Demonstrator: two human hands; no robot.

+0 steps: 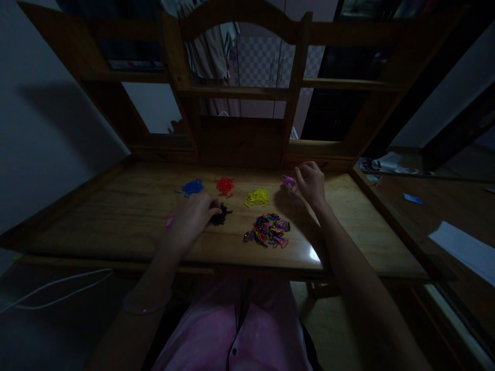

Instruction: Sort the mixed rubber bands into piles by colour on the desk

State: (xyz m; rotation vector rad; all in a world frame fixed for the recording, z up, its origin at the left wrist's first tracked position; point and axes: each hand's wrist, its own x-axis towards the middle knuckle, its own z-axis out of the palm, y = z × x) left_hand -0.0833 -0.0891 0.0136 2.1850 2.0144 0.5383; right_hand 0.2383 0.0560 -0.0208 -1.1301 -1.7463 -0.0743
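Observation:
Several heaps of small, thin coloured pieces, looking like little elastic bands, lie on the wooden desk. My left hand is at the black heap, thumb and fingers pinched together at its left edge; what they hold, if anything, is hidden. Partly covered by that hand is a pink thing. My right hand hovers beside the pink heap, fingers curled closed with their contents hidden. Nearest me lies the mixed-colour heap. Behind are the blue heap, the red heap and the yellow heap.
A wooden shelf unit rises from the back of the desk. To the right, a lower brown surface carries white paper and a small blue packet. A white cable loops at the lower left.

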